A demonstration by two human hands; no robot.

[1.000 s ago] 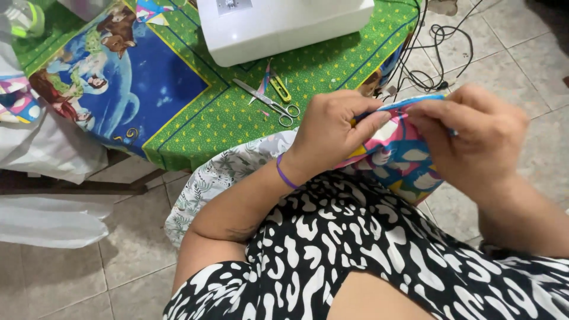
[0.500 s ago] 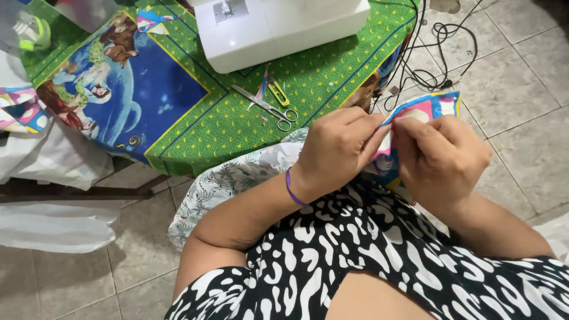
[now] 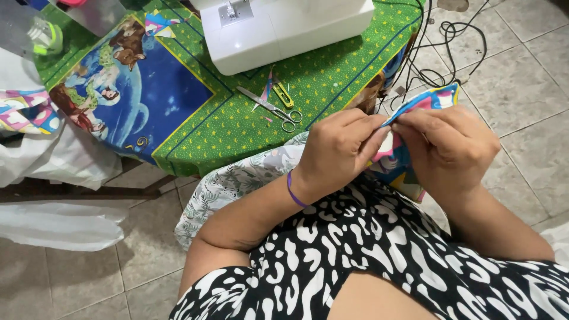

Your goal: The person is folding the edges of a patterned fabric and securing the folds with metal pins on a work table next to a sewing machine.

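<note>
— What's hard to see?
— Most of the cloth [image 3: 415,106]: both hands cover it, above the lap, just off the desk [image 3: 332,89] edge.
— The grip?
— Left hand [image 3: 338,151] and right hand [image 3: 450,148] each pinch its blue-bound edge, fingertips meeting.
— And texture?
— Soft, bright print. Steel scissors [image 3: 269,108] lie on the green dotted covering; the white machine [image 3: 284,26] is cut off above.

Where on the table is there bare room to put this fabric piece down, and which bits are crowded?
The green tablecloth lies bare right of the scissors, between the sewing machine and the table's near edge. The blue picture panel left of the scissors is bare too. It is crowded around the scissors and yellow snips, and at the far left corner. Both the left hand and the right hand pinch the colourful fabric piece.
</note>
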